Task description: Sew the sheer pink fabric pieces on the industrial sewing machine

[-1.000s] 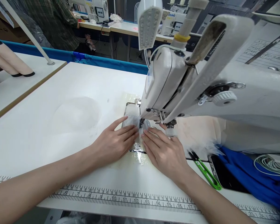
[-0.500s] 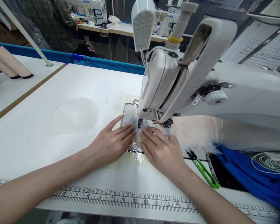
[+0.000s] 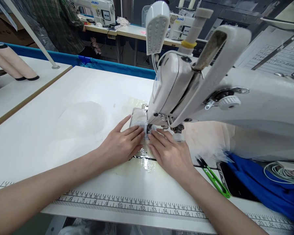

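Note:
Under the head of a white sewing machine (image 3: 165, 88), a small pale, see-through piece of fabric (image 3: 140, 123) lies beside the presser foot (image 3: 149, 128). My left hand (image 3: 122, 143) rests flat on its left part, fingers stretched toward the foot and thumb apart. Just right of the foot, my right hand (image 3: 172, 153) lies palm down with its fingers spread, the tips at the fabric's edge. Neither hand grips anything. The fingertips partly hide the fabric, and the needle cannot be made out.
Green snips (image 3: 214, 179), a black phone (image 3: 235, 184) and blue cloth (image 3: 262, 189) lie at the right. Sheer fabric (image 3: 205, 137) sits under the machine arm. A ruler strip (image 3: 129, 209) runs along the front edge. A person (image 3: 56, 26) stands behind at the far left.
The view has shifted slightly, moving the machine and table a little to the right in the picture. Both hands stay beside the foot, with the fabric slightly farther back under the fingers.

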Tool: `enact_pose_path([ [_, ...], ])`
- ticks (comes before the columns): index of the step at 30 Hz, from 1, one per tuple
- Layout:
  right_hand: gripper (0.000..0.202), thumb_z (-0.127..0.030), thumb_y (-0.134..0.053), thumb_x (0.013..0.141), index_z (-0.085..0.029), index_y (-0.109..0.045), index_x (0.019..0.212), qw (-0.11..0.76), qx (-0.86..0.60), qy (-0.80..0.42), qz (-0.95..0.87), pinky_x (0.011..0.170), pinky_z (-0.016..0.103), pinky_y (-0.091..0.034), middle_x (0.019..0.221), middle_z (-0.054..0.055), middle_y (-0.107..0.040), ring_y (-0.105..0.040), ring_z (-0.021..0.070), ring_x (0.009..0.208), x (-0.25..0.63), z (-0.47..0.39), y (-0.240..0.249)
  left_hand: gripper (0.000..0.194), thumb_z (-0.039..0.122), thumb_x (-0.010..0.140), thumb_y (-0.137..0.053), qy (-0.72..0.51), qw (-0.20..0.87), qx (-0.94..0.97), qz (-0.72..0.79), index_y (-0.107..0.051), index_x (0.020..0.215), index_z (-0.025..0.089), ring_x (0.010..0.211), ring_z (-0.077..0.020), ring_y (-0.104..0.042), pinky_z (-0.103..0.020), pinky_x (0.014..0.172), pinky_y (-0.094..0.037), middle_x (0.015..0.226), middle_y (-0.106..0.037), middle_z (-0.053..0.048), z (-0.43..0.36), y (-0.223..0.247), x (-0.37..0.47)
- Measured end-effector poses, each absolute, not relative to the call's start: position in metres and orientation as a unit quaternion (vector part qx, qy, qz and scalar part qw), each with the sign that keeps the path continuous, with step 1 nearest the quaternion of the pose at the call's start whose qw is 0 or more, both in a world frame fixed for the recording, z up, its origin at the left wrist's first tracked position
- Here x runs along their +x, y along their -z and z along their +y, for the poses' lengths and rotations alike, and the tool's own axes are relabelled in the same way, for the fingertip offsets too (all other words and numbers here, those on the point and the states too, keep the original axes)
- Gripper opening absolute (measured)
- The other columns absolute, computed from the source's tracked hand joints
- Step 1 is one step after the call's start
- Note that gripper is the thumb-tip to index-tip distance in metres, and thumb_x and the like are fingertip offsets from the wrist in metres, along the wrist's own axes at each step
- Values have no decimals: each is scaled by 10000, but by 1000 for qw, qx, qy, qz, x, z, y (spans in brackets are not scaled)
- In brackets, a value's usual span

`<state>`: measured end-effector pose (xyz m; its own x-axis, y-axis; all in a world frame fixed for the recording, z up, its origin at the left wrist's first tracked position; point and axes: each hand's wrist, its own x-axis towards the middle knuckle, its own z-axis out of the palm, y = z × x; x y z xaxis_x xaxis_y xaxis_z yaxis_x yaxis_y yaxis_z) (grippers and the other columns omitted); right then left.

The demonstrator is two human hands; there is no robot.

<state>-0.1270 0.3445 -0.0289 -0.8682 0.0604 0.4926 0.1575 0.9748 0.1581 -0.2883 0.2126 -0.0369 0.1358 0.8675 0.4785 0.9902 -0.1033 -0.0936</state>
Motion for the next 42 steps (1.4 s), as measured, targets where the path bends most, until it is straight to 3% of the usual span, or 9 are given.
enact_pose_path([
  [13, 252, -290, -530, 970, -144, -721, 1047, 287, -59, 111, -950, 997, 412, -385, 840, 64, -774, -680, 212, 828, -122, 353, 26, 321, 274, 1002, -443, 177, 188, -708, -657, -623, 1233, 143, 1156, -217, -632, -437, 1016, -428, 1243, -676, -84, 218, 36, -296],
  [18, 218, -238, -530, 960, -145, -708, 1043, 290, -60, 114, -948, 975, 403, -404, 803, 57, -769, -680, 212, 845, -120, 354, 25, 313, 243, 999, -431, 174, 200, -688, -676, -641, 1194, 119, 1132, -228, -644, -377, 895, -529, 1224, -685, -91, 214, 38, -302],
  [24, 237, -125, -547, 915, -150, -699, 1096, 303, -55, 98, -946, 890, 389, -474, 854, 54, -771, -688, 202, 763, -119, 357, 28, 265, 149, 976, -430, 177, 207, -679, -682, -678, 1071, 156, 1085, -232, -659, -399, 897, -520, 1149, -719, -65, 212, 36, -315],
  [28, 407, -88, -489, 929, -192, -569, 1313, 298, -12, -81, -951, 851, 350, -541, 1127, 73, -727, -693, 200, 972, -117, 351, 24, 269, 179, 988, -384, 224, 70, -708, -666, -651, 953, 186, 952, -188, -671, -407, 977, -463, 967, -738, -24, 201, 5, -314],
  [31, 533, -134, -515, 927, -219, -407, 1442, 243, 22, -267, -932, 1005, 394, -502, 1384, 95, -572, -534, 216, 1281, -117, 341, 12, 289, 301, 1008, -375, 263, -161, -681, -664, -619, 886, 206, 697, -135, -621, -256, 663, -492, 771, -682, 11, 186, -26, -313],
  [33, 578, -188, -598, 901, -218, -396, 1442, 161, 12, -377, -912, 1066, 413, -460, 1450, 110, -502, -478, 225, 1335, -119, 334, 1, 297, 371, 1001, -412, 292, -283, -644, -649, -627, 875, 211, 617, -117, -582, -216, 553, -436, 703, -650, 26, 178, -41, -314],
  [35, 461, -228, -635, 893, -206, -503, 1334, 66, -6, -502, -862, 1018, 385, -500, 1367, 112, -580, -568, 211, 1241, -123, 329, -9, 298, 394, 990, -445, 314, -353, -621, -625, -647, 879, 206, 568, -107, -564, -203, 543, -426, 615, -607, 35, 174, -49, -318],
  [38, 136, -270, -579, 938, -173, -649, 1004, 1, -39, -645, -763, 896, 333, -559, 1015, 65, -738, -700, 166, 954, -135, 323, -18, 261, 375, 979, -466, 330, -409, -600, -603, -659, 967, 199, 501, -101, -542, -194, 495, -419, 561, -539, 43, 173, -50, -328],
  [42, 210, -300, -614, 915, -156, -696, 786, 23, -85, -699, -709, 772, 268, -567, 787, 32, -735, -694, 132, 760, -151, 315, -26, 244, 354, 943, -545, 326, -465, -553, -610, -600, 1144, 227, 494, -100, -529, -189, 493, -417, 565, -500, 62, 163, -45, -350],
])
